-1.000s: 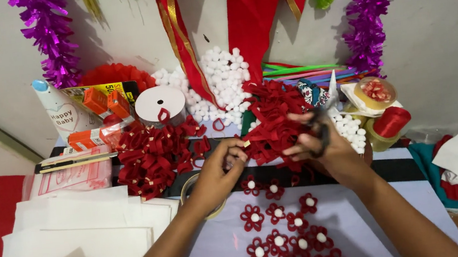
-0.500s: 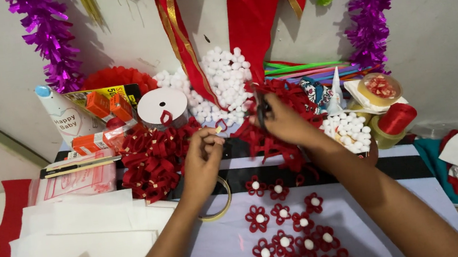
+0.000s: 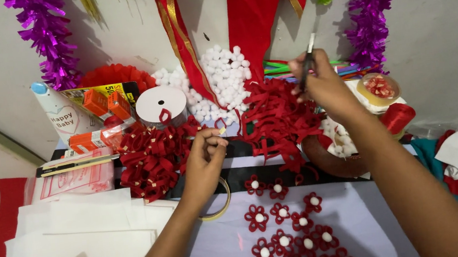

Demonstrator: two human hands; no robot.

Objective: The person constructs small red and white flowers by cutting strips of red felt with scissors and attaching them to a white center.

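Your right hand is lifted above the red ribbon loops, fingers closed round dark scissors whose handles your palm hides. Your left hand pinches something tiny, too small to identify, beside the tape roll on the desk, near the red flowers.

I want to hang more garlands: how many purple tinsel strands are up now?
2. One purple tinsel strand hangs on the wall at upper left; the other hangs at upper right, above the right hand. Their tops run out of frame.
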